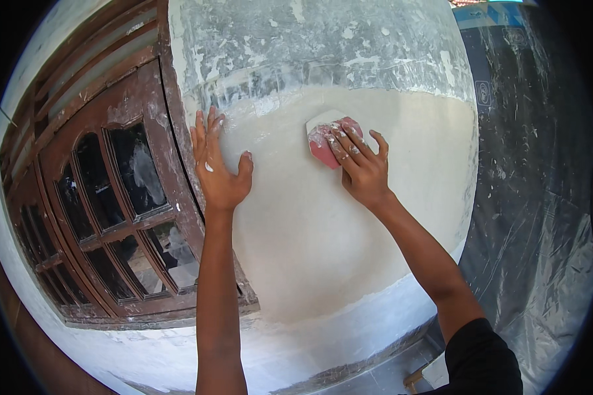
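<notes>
Here, the left arm (pixel 219 289) stands almost straight; the left hand (pixel 219 176) is unfolded beside the frame (pixel 173 79), fingers upward and thumb spread, but I cannot tell if the palm touches the wall (pixel 296 250). The right arm (pixel 423 253) slants up and inward, and the right hand (pixel 364 170) grips the pink scraper (pixel 321 153), which is against the wall's pale part.

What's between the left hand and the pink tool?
Just bare, cream-coloured wall lies between the left hand and the pink tool in the head view.
</notes>
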`<state>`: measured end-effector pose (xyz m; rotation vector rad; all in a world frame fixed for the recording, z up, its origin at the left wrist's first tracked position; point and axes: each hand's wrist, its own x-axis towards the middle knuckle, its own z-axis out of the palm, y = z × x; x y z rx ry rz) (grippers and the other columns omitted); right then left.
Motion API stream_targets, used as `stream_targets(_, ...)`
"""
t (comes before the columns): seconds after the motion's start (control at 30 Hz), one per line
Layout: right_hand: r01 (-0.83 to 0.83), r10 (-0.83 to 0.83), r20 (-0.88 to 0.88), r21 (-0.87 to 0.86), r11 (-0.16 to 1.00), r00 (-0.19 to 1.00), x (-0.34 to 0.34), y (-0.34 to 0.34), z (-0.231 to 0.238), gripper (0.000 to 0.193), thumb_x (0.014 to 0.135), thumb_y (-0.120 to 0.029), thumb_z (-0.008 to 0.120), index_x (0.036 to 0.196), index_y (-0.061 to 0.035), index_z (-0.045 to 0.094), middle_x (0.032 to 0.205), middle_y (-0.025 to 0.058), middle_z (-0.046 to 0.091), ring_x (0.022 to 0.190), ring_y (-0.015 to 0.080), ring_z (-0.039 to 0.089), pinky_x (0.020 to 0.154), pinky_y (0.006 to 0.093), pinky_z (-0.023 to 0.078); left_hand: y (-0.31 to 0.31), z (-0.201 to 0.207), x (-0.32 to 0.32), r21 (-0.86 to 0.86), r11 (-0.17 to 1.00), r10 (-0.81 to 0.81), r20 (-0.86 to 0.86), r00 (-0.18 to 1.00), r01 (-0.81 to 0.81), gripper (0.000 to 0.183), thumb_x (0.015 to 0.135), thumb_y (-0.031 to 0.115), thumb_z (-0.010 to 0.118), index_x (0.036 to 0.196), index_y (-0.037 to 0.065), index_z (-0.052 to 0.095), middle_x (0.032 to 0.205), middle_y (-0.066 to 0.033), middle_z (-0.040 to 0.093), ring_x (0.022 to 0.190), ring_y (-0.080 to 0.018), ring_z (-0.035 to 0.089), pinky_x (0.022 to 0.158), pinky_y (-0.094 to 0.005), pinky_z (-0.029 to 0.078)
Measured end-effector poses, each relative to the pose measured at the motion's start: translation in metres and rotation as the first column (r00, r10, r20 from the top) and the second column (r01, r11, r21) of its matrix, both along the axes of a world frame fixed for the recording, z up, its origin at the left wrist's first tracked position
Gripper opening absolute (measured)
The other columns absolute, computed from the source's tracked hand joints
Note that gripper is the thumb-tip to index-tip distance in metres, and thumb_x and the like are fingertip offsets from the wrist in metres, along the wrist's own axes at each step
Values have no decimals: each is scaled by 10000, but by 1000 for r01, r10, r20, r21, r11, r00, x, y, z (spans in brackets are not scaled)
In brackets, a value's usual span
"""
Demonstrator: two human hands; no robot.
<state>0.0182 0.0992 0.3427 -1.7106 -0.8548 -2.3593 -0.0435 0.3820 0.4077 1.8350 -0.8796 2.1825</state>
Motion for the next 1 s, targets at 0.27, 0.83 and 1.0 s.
stream_targets(0.27, -39, 36, 80, 29, 999, 996, -13, -6, 37, 458, 809, 68, 652, 1210, -141, 723, 1294, 33, 713, 1261, 198, 639, 1111, 501, 318, -1, 0, -4, -2, 1000, -18, 12, 1000, 18, 673, 748, 89, 675, 1389, -32, 511, 1513, -280, 494, 1497, -484, 327, 1234, -618, 180)
stream_targets(0.83, -87, 82, 36, 151, 985, 996, -6, 8, 59, 447, 829, 63, 638, 1236, -112, 699, 1320, 75, 700, 1284, 225, 626, 1063, 500, 336, 2, 3, -1, -9, 1000, -12, -4, 1000, 12, 722, 727, 63, 697, 1408, -37, 479, 1536, -273, 466, 1508, -482, 301, 1238, -614, 187)
stream_targets(1.0, -128, 124, 36, 132, 983, 992, 1, 32, 86, 460, 822, 53, 642, 1244, -123, 700, 1317, 63, 698, 1289, 230, 617, 1088, 535, 326, -2, 2, -1, -39, 999, -19, -2, 1000, 19, 761, 733, 72, 701, 1439, -36, 438, 1579, -282, 400, 1510, -486, 289, 1242, -609, 175)
